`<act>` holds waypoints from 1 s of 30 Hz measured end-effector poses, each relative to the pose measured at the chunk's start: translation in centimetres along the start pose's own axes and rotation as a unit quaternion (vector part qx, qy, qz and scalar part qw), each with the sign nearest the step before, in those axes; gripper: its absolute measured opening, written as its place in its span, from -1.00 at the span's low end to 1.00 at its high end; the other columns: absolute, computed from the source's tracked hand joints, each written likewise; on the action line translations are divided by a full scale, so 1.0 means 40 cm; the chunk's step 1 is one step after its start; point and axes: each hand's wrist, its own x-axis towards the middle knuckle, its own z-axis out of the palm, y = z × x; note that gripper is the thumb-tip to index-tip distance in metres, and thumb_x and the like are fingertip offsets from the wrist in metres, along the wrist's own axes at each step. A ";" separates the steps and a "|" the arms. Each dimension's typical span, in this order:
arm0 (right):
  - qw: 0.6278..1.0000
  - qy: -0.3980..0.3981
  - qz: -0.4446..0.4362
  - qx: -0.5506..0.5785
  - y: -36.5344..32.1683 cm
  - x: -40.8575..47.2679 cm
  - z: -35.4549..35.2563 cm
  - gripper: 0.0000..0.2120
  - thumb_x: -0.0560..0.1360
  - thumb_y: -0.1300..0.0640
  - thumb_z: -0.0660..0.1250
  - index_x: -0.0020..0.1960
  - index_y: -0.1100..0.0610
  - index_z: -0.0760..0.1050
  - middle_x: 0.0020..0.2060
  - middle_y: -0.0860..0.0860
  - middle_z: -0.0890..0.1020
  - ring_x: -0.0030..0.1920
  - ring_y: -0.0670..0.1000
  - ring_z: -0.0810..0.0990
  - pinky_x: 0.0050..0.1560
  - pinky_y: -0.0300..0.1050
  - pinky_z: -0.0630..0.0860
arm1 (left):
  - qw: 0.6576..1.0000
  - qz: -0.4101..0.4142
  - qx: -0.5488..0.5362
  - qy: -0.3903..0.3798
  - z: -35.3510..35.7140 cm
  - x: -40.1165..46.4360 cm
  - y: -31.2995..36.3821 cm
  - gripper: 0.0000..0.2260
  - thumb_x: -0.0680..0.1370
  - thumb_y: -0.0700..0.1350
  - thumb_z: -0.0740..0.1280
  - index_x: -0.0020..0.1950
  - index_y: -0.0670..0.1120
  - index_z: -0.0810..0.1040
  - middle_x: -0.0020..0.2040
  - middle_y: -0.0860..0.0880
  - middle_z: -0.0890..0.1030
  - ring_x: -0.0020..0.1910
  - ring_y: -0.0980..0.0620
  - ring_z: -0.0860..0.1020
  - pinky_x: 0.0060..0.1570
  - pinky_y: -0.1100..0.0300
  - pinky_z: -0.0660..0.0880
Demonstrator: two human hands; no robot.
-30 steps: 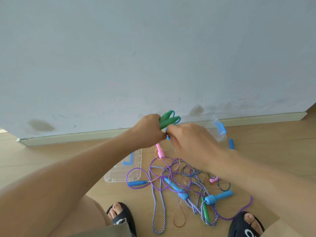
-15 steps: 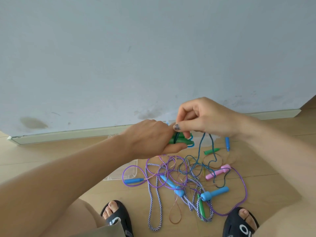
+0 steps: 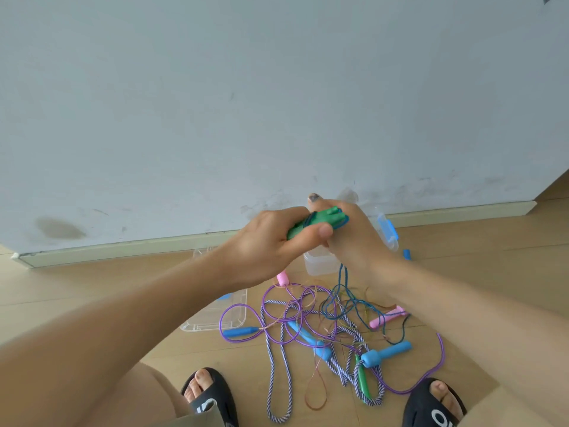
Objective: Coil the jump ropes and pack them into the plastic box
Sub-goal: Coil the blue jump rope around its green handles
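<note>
My left hand (image 3: 271, 241) grips a pair of green jump rope handles (image 3: 320, 221) held together in the air. My right hand (image 3: 351, 238) is closed around their far end and the dark blue cord (image 3: 343, 282), which hangs down from it into the pile. A tangle of jump ropes (image 3: 317, 328) lies on the floor below: purple, striped, thin orange, with blue (image 3: 385, 354) and pink (image 3: 388, 315) handles. The clear plastic box (image 3: 320, 263) with a blue latch (image 3: 388, 230) stands behind my hands, mostly hidden.
A clear lid or tray (image 3: 215, 318) lies flat left of the pile. The wall's skirting board (image 3: 123, 246) runs behind everything. My feet in black sandals (image 3: 209, 396) sit at the bottom, one each side of the ropes. A small blue piece (image 3: 407, 254) lies right of the box.
My right hand has dropped from above the handles and closed onto their end beside my left hand. The handles now tilt up to the right, and the blue cord hangs shorter.
</note>
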 end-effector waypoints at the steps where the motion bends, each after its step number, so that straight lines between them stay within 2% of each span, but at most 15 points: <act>1: 0.999 0.031 0.007 -0.027 0.003 -0.014 0.008 -0.54 0.66 0.11 0.12 -0.43 0.03 0.29 -0.61 -0.14 0.30 -0.55 -0.11 0.25 -0.36 -0.13 0.23 | 0.998 -0.042 -0.050 0.011 0.007 0.007 0.002 -0.54 0.54 0.32 0.19 -0.26 -0.07 0.41 -0.44 0.11 0.37 -0.46 0.10 0.33 -0.38 0.17 0.29; 3: 0.998 0.054 0.016 -0.034 0.006 -0.056 0.025 -0.58 0.68 0.11 0.08 -0.33 0.17 0.42 -0.61 -0.10 0.38 -0.61 -0.15 0.33 -0.46 -0.28 0.27 | 0.972 -0.143 -0.177 0.056 0.012 0.035 -0.007 -0.51 0.53 0.34 0.19 -0.31 -0.07 0.39 -0.48 0.13 0.37 -0.48 0.04 0.30 -0.42 0.18 0.26; 4: 0.998 0.045 0.017 -0.031 0.008 -0.079 0.034 -0.59 0.68 0.11 0.08 -0.27 0.25 0.44 -0.62 -0.10 0.39 -0.61 -0.16 0.35 -0.51 -0.35 0.26 | 0.955 -0.197 -0.209 0.076 0.005 0.048 -0.014 -0.50 0.54 0.35 0.19 -0.31 -0.05 0.37 -0.48 0.11 0.36 -0.48 0.02 0.29 -0.42 0.20 0.26; 5: 0.999 0.031 0.015 -0.042 0.010 -0.098 0.040 -0.61 0.67 0.12 0.08 -0.24 0.28 0.44 -0.63 -0.11 0.39 -0.60 -0.16 0.35 -0.52 -0.38 0.24 | 0.950 -0.235 -0.189 0.079 -0.002 0.058 -0.023 -0.50 0.53 0.37 0.19 -0.28 -0.06 0.37 -0.45 0.07 0.38 -0.46 -0.01 0.30 -0.40 0.19 0.28; 7: 0.997 0.004 0.003 -0.082 0.008 -0.111 0.039 -0.64 0.65 0.13 0.09 -0.24 0.26 0.45 -0.63 -0.14 0.40 -0.56 -0.15 0.35 -0.49 -0.35 0.25 | 0.963 -0.257 -0.064 0.048 -0.006 0.058 -0.049 -0.46 0.52 0.40 0.16 -0.20 -0.10 0.41 -0.35 -0.02 0.43 -0.38 -0.04 0.33 -0.33 0.13 0.32; 10: 0.992 -0.012 -0.020 -0.124 -0.005 -0.087 0.003 -0.62 0.64 0.09 0.12 -0.25 0.24 0.50 -0.59 -0.09 0.42 -0.53 -0.14 0.38 -0.41 -0.30 0.28 | 0.971 -0.235 0.007 0.033 -0.010 0.048 -0.059 -0.46 0.55 0.36 0.16 -0.05 -0.15 0.47 -0.27 -0.08 0.50 -0.34 -0.06 0.40 -0.29 0.10 0.38; 12: 0.986 -0.025 -0.037 -0.162 -0.007 -0.079 -0.016 -0.61 0.64 0.02 0.15 -0.26 0.19 0.51 -0.56 -0.07 0.40 -0.47 -0.03 0.34 -0.38 -0.16 0.28 | 0.982 -0.173 0.070 0.024 -0.007 0.043 -0.051 -0.63 0.59 0.28 0.17 0.06 -0.02 0.48 -0.22 -0.06 0.56 -0.31 -0.03 0.47 -0.28 0.10 0.41; 14: 0.979 -0.059 -0.050 -0.190 -0.002 -0.082 -0.019 -0.61 0.65 0.04 0.14 -0.25 0.22 0.49 -0.59 -0.12 0.42 -0.45 -0.02 0.29 -0.42 -0.21 0.24 | 0.984 -0.136 0.112 0.010 0.001 0.040 -0.052 -0.70 0.60 0.26 0.15 0.08 0.06 0.44 -0.21 -0.05 0.57 -0.28 -0.05 0.51 -0.23 0.04 0.46; 18: 0.973 -0.055 -0.068 -0.214 -0.009 -0.069 -0.033 -0.58 0.65 -0.02 0.15 -0.29 0.15 0.49 -0.57 -0.09 0.36 -0.49 -0.07 0.31 -0.44 -0.25 0.22 | 0.981 -0.119 0.154 0.006 0.009 0.032 -0.058 -0.58 0.58 0.32 0.01 0.04 0.01 0.39 -0.27 -0.10 0.55 -0.31 -0.09 0.49 -0.24 0.00 0.47; 23: 0.973 -0.068 -0.090 -0.203 -0.056 -0.059 -0.073 -0.55 0.64 -0.06 0.19 -0.30 0.21 0.45 -0.60 -0.13 0.31 -0.52 -0.12 0.28 -0.42 -0.31 0.24 | 0.987 -0.037 0.155 0.010 -0.014 0.020 -0.047 -0.50 0.55 0.35 -0.05 0.02 -0.03 0.40 -0.40 -0.07 0.46 -0.40 -0.06 0.43 -0.30 0.00 0.41; 27: 0.979 -0.119 -0.026 -0.165 -0.063 -0.046 -0.082 -0.47 0.64 -0.17 0.10 -0.30 0.19 0.47 -0.57 -0.11 0.32 -0.49 -0.12 0.30 -0.32 -0.21 0.24 | 0.965 -0.011 0.262 -0.019 -0.025 0.012 -0.043 -0.47 0.49 0.41 0.04 0.07 -0.04 0.33 -0.39 -0.05 0.45 -0.41 -0.05 0.44 -0.43 0.10 0.29; 30: 0.951 -0.140 -0.098 -0.256 -0.067 -0.046 -0.084 -0.54 0.63 -0.08 0.18 -0.29 0.22 0.43 -0.52 -0.06 0.31 -0.46 -0.09 0.26 -0.36 -0.18 0.22 | 0.924 -0.023 0.379 -0.037 -0.010 0.009 -0.051 -0.50 0.51 0.42 0.02 0.06 -0.02 0.28 -0.35 -0.02 0.47 -0.38 -0.11 0.45 -0.40 0.06 0.33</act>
